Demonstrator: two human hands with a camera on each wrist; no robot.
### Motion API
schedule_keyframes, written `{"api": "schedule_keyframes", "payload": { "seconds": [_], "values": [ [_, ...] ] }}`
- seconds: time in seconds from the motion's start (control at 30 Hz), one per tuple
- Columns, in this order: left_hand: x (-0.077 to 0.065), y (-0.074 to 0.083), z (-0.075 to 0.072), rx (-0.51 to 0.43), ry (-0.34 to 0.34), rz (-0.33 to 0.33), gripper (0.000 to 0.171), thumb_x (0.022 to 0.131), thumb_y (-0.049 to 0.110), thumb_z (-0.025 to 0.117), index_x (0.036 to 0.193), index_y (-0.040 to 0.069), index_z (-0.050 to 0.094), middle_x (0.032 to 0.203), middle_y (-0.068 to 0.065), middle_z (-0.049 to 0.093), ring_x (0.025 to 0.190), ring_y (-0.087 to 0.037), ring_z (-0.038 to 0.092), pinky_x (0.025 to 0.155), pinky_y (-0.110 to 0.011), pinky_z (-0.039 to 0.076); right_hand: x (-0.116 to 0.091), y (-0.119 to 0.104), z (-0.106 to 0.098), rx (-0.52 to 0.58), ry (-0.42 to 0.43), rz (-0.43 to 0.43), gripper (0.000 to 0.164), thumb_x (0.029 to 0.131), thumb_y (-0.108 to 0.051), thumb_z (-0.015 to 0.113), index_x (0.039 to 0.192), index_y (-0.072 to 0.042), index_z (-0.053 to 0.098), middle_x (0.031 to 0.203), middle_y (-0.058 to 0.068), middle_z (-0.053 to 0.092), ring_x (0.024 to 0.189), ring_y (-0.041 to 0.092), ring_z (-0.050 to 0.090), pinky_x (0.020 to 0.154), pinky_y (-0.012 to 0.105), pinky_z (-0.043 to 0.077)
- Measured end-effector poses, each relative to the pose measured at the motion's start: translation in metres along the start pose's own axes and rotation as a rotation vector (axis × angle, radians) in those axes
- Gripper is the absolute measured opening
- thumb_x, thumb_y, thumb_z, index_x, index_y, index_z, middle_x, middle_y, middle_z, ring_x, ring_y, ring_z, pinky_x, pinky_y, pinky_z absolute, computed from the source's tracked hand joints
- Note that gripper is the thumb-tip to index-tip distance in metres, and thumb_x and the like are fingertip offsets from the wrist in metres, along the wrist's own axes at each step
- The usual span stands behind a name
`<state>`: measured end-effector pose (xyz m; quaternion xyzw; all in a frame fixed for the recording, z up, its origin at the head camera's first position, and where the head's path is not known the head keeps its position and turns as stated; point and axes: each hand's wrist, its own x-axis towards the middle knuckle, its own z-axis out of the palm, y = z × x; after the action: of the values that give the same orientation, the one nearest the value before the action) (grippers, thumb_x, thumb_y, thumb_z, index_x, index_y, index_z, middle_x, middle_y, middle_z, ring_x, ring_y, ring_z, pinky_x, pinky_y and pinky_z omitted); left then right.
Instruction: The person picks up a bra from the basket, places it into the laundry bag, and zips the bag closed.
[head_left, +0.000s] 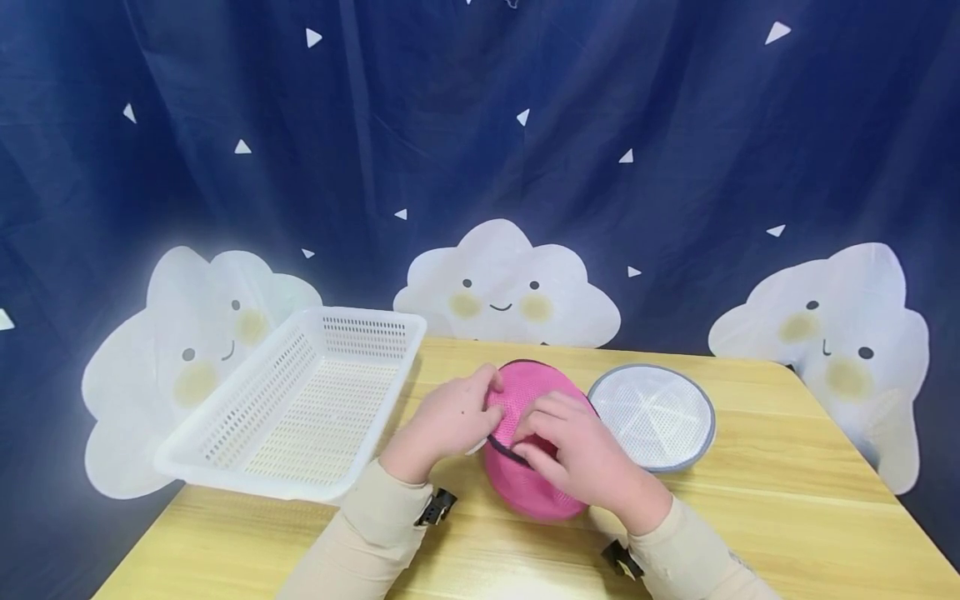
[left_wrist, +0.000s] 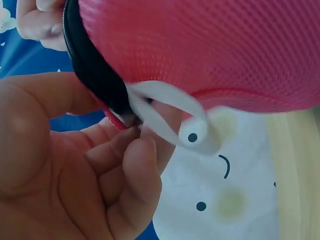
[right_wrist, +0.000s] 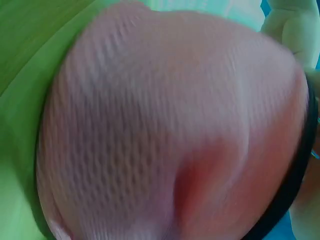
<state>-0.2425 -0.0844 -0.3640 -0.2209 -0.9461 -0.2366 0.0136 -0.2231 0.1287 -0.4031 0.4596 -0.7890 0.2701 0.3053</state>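
Note:
A round pink mesh bag point(head_left: 534, 500) with a black zipper band stands on the table between both hands. My left hand point(head_left: 457, 412) grips the bag's rim at its left side, fingers curled at the end of the black zipper point(left_wrist: 95, 62). Beside those fingers a white strap loop point(left_wrist: 202, 135) hangs from the bag. My right hand point(head_left: 573, 450) bends over the front of the bag, thumb and fingers pinching at the zipper edge. In the right wrist view the blurred mesh point(right_wrist: 125, 130) bulges close to the camera and hides most of that hand.
A white perforated plastic basket point(head_left: 247, 487) stands at the left of the wooden table point(head_left: 795, 492). A flat round white mesh piece with a grey rim point(head_left: 652, 412) lies just right of the pink bag. Behind hangs a dark blue curtain point(head_left: 465, 100) with cloud prints.

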Motion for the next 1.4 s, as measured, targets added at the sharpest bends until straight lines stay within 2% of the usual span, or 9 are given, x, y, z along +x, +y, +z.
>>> {"api": "schedule_keyframes", "payload": {
  "seconds": [0.1,0.2,0.3,0.47,0.57,0.67,0.77,0.97,1.4],
  "values": [
    [-0.001,-0.002,-0.004,-0.037,0.013,-0.01,0.026,0.099,0.024,0.059,0.123,0.02,0.054,0.074,0.003,0.058,0.068,-0.016,0.057,0.064,-0.036,0.047,0.001,0.002,-0.006,-0.073,0.045,0.114,0.011,0.088,-0.014,0.073,0.098,-0.015,0.069,0.097,-0.006,0.065,0.094,0.016,0.057,0.086,0.035,0.046],
    [-0.003,-0.006,-0.008,-0.035,0.034,-0.029,0.026,0.1,0.02,0.057,0.126,0.019,0.052,0.078,0.001,0.06,0.068,-0.016,0.058,0.062,-0.035,0.048,0.001,0.006,-0.013,-0.201,0.059,0.305,0.024,0.089,-0.017,0.072,0.111,-0.009,0.068,0.107,0.003,0.065,0.102,0.026,0.058,0.09,0.044,0.046],
    [-0.005,-0.011,-0.011,0.002,0.065,-0.05,0.027,0.102,0.018,0.052,0.128,0.017,0.051,0.088,-0.003,0.065,0.071,-0.016,0.06,0.064,-0.035,0.049,0.001,0.01,-0.017,-0.293,-0.05,0.491,0.044,0.09,-0.027,0.072,0.127,-0.006,0.061,0.114,0.01,0.066,0.105,0.03,0.061,0.088,0.049,0.05],
    [-0.008,-0.017,-0.013,0.018,0.107,-0.057,0.027,0.104,0.015,0.049,0.13,0.013,0.05,0.099,-0.009,0.068,0.076,-0.016,0.062,0.067,-0.035,0.051,-0.001,0.013,-0.017,-0.278,-0.303,0.671,0.063,0.094,-0.041,0.067,0.145,-0.009,0.047,0.098,0.004,0.071,0.08,0.022,0.068,0.064,0.044,0.053],
    [-0.007,-0.017,-0.015,0.001,0.128,-0.058,0.027,0.105,0.014,0.045,0.132,0.011,0.048,0.095,-0.01,0.068,0.071,-0.016,0.061,0.065,-0.035,0.051,-0.003,0.012,-0.016,-0.211,-0.333,0.669,0.06,0.096,-0.037,0.066,0.147,-0.012,0.046,0.094,-0.002,0.069,0.075,0.014,0.064,0.063,0.039,0.052],
    [-0.006,-0.016,-0.017,-0.015,0.173,-0.076,0.031,0.105,0.015,0.042,0.135,0.01,0.048,0.099,-0.012,0.068,0.074,-0.019,0.064,0.069,-0.038,0.053,-0.004,0.01,-0.017,-0.131,-0.259,0.626,0.054,0.096,-0.031,0.067,0.144,-0.013,0.049,0.099,-0.004,0.067,0.077,0.009,0.061,0.067,0.036,0.051],
    [-0.006,-0.014,-0.022,-0.022,0.224,-0.11,0.036,0.106,0.019,0.042,0.141,0.011,0.047,0.116,-0.013,0.068,0.092,-0.026,0.069,0.081,-0.045,0.055,-0.005,0.007,-0.021,-0.044,-0.155,0.588,0.048,0.098,-0.026,0.066,0.142,-0.012,0.052,0.107,-0.004,0.063,0.083,0.006,0.059,0.071,0.034,0.052],
    [-0.009,-0.01,-0.031,-0.003,0.266,-0.101,0.046,0.105,0.025,0.047,0.148,0.009,0.046,0.144,-0.011,0.056,0.128,-0.03,0.057,0.103,-0.05,0.045,-0.005,0.004,-0.028,0.007,-0.041,0.51,0.042,0.102,-0.023,0.06,0.142,-0.012,0.055,0.118,-0.004,0.059,0.093,0.006,0.058,0.078,0.034,0.054],
    [-0.005,-0.017,-0.026,0.119,0.166,-0.056,0.057,0.102,0.033,0.057,0.153,0.013,0.044,0.14,-0.017,0.056,0.13,-0.033,0.053,0.103,-0.054,0.044,-0.003,0.013,-0.028,-0.08,-0.119,0.513,0.039,0.098,-0.02,0.064,0.137,-0.014,0.06,0.117,-0.004,0.061,0.095,0.011,0.064,0.077,0.035,0.054]
  ]
}}
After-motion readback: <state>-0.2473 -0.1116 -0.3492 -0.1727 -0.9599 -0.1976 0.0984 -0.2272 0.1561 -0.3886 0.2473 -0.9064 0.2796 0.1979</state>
